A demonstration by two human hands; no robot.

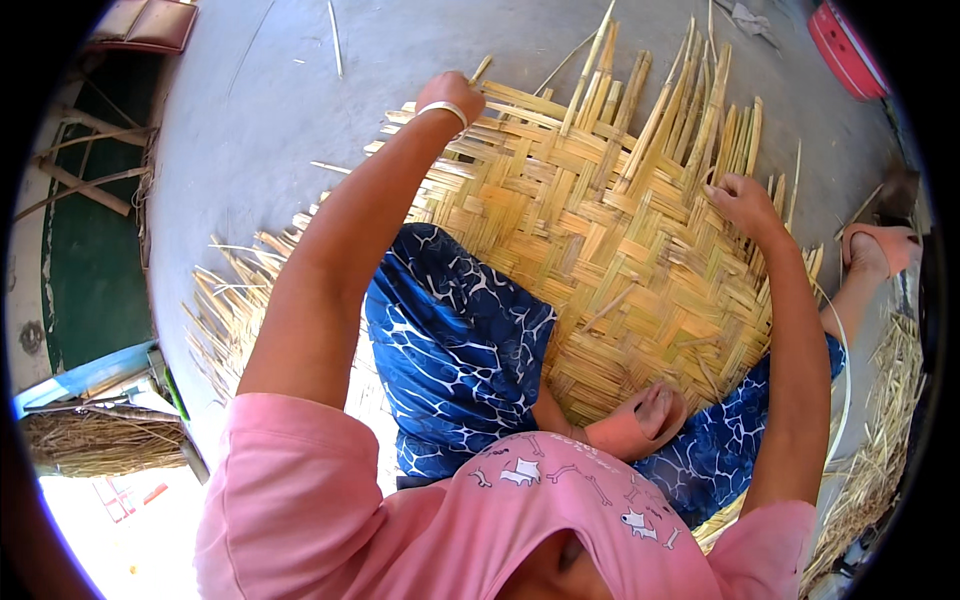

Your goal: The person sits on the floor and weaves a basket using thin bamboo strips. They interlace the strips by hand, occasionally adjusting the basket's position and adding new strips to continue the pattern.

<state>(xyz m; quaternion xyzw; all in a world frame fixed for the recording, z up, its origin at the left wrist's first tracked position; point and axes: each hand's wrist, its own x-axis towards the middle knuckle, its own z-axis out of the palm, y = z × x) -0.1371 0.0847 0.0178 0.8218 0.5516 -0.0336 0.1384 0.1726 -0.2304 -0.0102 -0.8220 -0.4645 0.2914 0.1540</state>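
Observation:
A partly woven mat point(590, 230) of flat yellow reed strips lies on the floor in front of me and under my foot. My left hand point(452, 96) is closed at the mat's far left edge, and the end of a reed strip point(482, 69) sticks out of the fist. At the right side, my right hand point(748, 206) pinches a strip among the upright loose ends; its fingertips partly hide what they hold. Long unwoven strips point(690, 105) fan out from the far edge between both hands.
A red basin point(846, 52) stands at the far right. Straw point(880, 400) is heaped along the right side. A loose strip point(335, 40) lies on the grey floor point(270, 110). Wooden sticks point(90, 190) and a bundle of stalks point(100, 443) are at the left.

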